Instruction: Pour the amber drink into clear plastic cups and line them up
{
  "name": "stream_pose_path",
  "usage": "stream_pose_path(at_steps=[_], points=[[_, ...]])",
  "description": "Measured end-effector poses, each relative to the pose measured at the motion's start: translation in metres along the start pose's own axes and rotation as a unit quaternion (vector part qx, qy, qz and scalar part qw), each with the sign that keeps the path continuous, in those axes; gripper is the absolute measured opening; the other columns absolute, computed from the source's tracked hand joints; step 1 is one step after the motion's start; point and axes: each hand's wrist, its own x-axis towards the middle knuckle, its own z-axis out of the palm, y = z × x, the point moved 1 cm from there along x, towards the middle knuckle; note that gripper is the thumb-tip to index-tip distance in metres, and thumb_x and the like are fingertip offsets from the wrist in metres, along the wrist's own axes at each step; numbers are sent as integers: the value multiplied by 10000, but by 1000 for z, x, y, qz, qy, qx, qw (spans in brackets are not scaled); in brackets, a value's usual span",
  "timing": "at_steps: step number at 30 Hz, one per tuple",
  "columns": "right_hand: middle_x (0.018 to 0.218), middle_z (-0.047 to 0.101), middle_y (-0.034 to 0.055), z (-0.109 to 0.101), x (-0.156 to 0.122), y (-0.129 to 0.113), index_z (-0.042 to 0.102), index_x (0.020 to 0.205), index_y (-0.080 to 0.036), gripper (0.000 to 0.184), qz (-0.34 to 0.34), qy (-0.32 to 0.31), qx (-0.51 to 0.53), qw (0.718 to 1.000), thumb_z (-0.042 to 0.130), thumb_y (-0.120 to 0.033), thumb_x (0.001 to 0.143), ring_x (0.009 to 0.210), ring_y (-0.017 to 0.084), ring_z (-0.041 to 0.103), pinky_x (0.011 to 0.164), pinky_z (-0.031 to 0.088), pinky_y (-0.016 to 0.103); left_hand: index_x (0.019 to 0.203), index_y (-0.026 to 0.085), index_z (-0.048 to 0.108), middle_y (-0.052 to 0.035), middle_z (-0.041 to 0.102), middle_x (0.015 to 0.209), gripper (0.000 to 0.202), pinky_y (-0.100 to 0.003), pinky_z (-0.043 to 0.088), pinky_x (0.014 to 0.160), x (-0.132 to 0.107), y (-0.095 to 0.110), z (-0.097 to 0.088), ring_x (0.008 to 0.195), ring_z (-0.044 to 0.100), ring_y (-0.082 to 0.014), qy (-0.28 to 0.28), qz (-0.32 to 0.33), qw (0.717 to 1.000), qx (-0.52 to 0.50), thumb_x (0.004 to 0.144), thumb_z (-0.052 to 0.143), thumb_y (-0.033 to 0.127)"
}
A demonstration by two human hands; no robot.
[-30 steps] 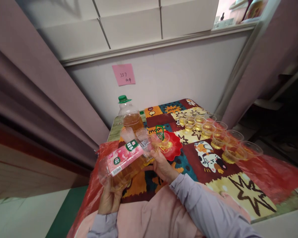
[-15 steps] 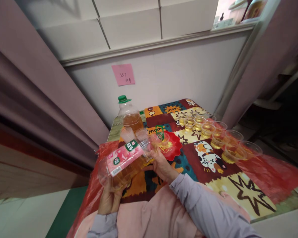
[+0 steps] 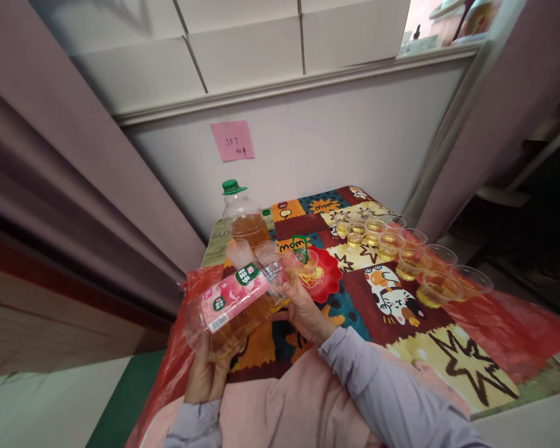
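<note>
A large clear juice bottle [image 3: 237, 297] with a pink label lies tilted in both hands, its neck toward the right. My left hand [image 3: 208, 373] is closed under its base. My right hand [image 3: 303, 311] is wrapped round the neck end. At the mouth, over a red scalloped plate [image 3: 332, 289], is a clear plastic cup [image 3: 310, 264] with some yellow juice in it. A green handle ring [image 3: 300, 249] shows by the bottle's mouth. Behind the bottle stand clear empty-looking cups [image 3: 267, 252], partly hidden by it.
A second juice bottle [image 3: 247, 225] with a green cap stands upright at the back left. Several cups of yellow juice [image 3: 391, 244] stand in rows on the right of the patterned mat [image 3: 354, 323]. Red plastic film [image 3: 518, 330] hangs over the table's sides. A pink note [image 3: 232, 141] is on the wall.
</note>
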Motion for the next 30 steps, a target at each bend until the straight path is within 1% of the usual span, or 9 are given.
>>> stream_pose_path(at_steps=[3, 6, 10, 14, 18, 22, 24, 27, 30], points=[[1385, 736, 28, 0, 0, 0, 434, 1545, -409, 883, 4, -2, 3, 1000, 898, -625, 826, 1122, 248, 772, 647, 719, 326, 1481, 254, 683, -130, 826, 1260, 616, -471, 708, 848, -2, 0, 3, 1121, 804, -383, 2, -2, 1000, 0, 886, 833, 303], [1353, 743, 22, 1, 0, -1, 434, 1535, -404, 898, 9, -1, 1, 1000, 908, -645, 811, 1053, 226, 785, 646, 718, 315, 1476, 269, 687, -122, 826, 1264, 605, -471, 707, 844, -3, 0, 4, 1118, 805, -378, 1, -1, 1000, -2, 889, 831, 302], [1340, 737, 15, 1, 0, -2, 449, 1510, -402, 892, 12, -1, -2, 1000, 913, -666, 795, 1014, 212, 786, 646, 718, 312, 1476, 278, 687, -121, 822, 1280, 634, -464, 702, 865, -3, 0, 3, 1164, 791, -383, 3, 0, 1000, -6, 866, 859, 295], [1339, 737, 21, 1, 0, -2, 461, 1499, -385, 877, 15, -3, -6, 1000, 906, -670, 800, 1020, 217, 785, 652, 717, 313, 1503, 269, 662, -129, 819, 1282, 684, -463, 701, 877, -4, 1, 3, 1198, 778, -391, 12, -2, 1000, -3, 852, 869, 286], [1349, 737, 20, 1, -1, -3, 458, 1511, -388, 874, 14, 2, -7, 1000, 900, -664, 808, 1026, 221, 785, 654, 718, 323, 1538, 272, 625, -130, 803, 1327, 690, -476, 704, 868, -5, 2, 3, 1189, 781, -393, -2, -4, 1000, 17, 883, 843, 281], [1312, 754, 22, 2, -2, -3, 459, 1513, -390, 860, 15, 0, -5, 1000, 891, -664, 821, 993, 214, 788, 660, 714, 322, 1510, 275, 648, -128, 820, 1272, 584, -474, 708, 824, -1, 1, -2, 1156, 793, -392, 3, -4, 1000, 22, 947, 784, 349], [1293, 761, 23, 2, -2, -3, 450, 1526, -395, 866, 15, -1, -5, 1000, 888, -661, 827, 985, 215, 791, 667, 713, 323, 1478, 277, 671, -117, 832, 1233, 565, -457, 709, 816, 1, 0, -6, 1124, 805, -378, 4, 0, 1000, 12, 932, 801, 335], [1329, 752, 28, 2, -2, -4, 458, 1523, -399, 861, 13, 1, -5, 1000, 893, -650, 824, 1014, 227, 791, 664, 713, 329, 1448, 278, 690, -113, 836, 1223, 607, -440, 707, 828, 4, -1, -9, 1090, 814, -363, -8, -2, 1000, 5, 867, 864, 312], [1387, 727, 33, 3, -2, -4, 478, 1510, -399, 848, 8, 1, -9, 1000, 894, -653, 817, 1063, 238, 782, 657, 715, 328, 1460, 273, 684, -113, 834, 1238, 644, -473, 702, 863, 4, -2, -9, 1093, 812, -367, -16, -7, 1000, 8, 850, 880, 337]])
